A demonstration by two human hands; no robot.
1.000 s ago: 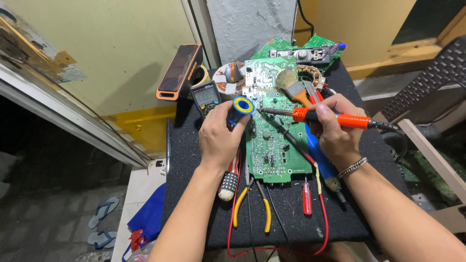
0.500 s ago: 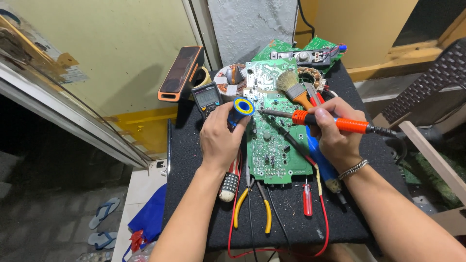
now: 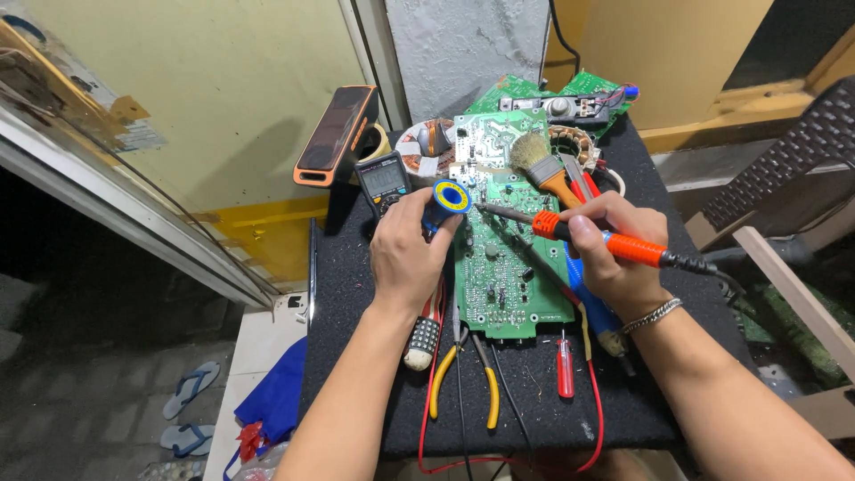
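The left hand point(image 3: 405, 254), in the middle of the frame, is curling its fingers around a small blue and yellow roll of solder wire point(image 3: 448, 199) and holding it at the left edge of a green circuit board point(image 3: 508, 276). The right hand point(image 3: 614, 254), just right of the middle, is gripping an orange soldering iron point(image 3: 606, 240) like a pen, fingers pressed tight on the handle. The iron's metal tip is pointing left, over the top part of the board, close to the roll. The board is lying flat on a black mat point(image 3: 356, 294) in the middle of the frame. A brush point(image 3: 539, 169) is lying above the right hand. Yellow-handled pliers point(image 3: 463, 383) and a small red screwdriver point(image 3: 565, 365) are lying below the board. A dark meter point(image 3: 385, 181) is sitting at the upper left of the mat.
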